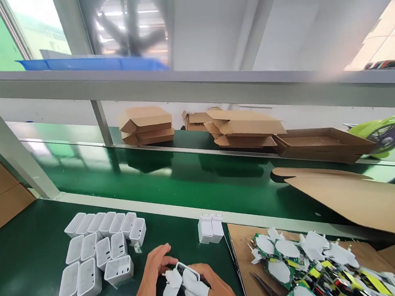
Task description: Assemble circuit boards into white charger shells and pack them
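At the bottom middle, my left hand (149, 281) curls its fingers round the left side of a small white plastic casing (188, 270). My right hand (220, 290) closes on the same casing from the right. White coverings that look like finger cots (196, 288) show at the right fingers. A flat white piece (172, 290) sits between the hands; I cannot tell whether it is joined to the casing. To the left stand rows of open white plastic housings (88, 277), some with small slots in one end.
White housings (210, 229) stand ahead of my hands. At right, cardboard (237, 245) bears piled circuit boards (278, 269) with white parts, and dark tweezers (266, 288). Behind lie a green conveyor belt (146, 188), cardboard boxes (147, 120) and a green fan (383, 135). A metal rail (192, 87) crosses above.
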Action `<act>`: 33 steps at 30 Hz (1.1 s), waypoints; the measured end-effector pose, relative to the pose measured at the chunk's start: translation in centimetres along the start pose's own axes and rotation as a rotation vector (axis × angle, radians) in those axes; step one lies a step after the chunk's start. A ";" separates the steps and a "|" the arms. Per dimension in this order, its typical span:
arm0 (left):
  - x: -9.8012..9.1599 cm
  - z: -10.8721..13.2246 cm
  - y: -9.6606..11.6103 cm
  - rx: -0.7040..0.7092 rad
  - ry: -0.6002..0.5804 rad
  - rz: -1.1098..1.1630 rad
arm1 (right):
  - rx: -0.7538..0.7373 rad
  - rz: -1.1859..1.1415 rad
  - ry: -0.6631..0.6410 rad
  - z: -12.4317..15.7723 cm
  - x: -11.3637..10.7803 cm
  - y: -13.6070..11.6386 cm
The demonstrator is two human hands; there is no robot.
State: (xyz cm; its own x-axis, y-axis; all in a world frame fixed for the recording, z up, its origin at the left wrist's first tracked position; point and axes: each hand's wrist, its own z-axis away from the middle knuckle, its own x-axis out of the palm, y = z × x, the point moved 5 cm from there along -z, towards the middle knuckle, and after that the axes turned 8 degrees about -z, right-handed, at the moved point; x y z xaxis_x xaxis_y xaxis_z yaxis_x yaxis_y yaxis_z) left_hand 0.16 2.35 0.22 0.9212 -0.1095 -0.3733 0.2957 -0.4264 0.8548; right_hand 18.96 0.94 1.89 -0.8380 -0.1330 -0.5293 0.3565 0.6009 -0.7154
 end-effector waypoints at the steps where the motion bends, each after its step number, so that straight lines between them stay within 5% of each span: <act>1: 0.0 0.0 0.1 0.013 0.006 -0.013 | 0.072 -0.120 0.040 0.0 0.3 0.5; 4: -0.1 0.2 0.9 0.086 0.057 -0.085 | 0.455 -0.671 0.143 0.0 1.6 1.8; 7: -0.3 0.6 2.5 0.178 0.120 -0.149 | 0.743 -1.140 0.170 -0.2 2.8 0.7; 13: -0.7 0.5 4.0 0.243 0.204 -0.220 | 0.856 -1.358 0.190 -1.0 2.2 -2.6; 20: -0.4 0.7 2.9 0.200 0.129 -0.205 | 0.821 -1.167 0.223 -0.8 2.0 -1.4; 23: -0.7 0.6 2.4 0.123 0.081 -0.199 | 0.612 -0.763 0.276 -1.0 0.2 -1.1; 27: -1.4 -0.2 2.6 0.139 0.062 -0.203 | 0.336 -0.166 0.193 -1.0 -1.1 -2.0; 33: -0.8 -0.5 3.5 0.229 -0.071 -0.178 | 0.500 -0.212 0.124 -0.3 -0.1 -0.4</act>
State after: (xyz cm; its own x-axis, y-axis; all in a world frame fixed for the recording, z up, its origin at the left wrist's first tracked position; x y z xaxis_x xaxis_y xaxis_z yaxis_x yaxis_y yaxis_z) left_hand 0.58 1.44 3.66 0.8378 -0.0741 -0.5409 0.3786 -0.6350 0.6734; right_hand 18.74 0.98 2.35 -0.9442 -0.0981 -0.3143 0.3023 0.1202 -0.9456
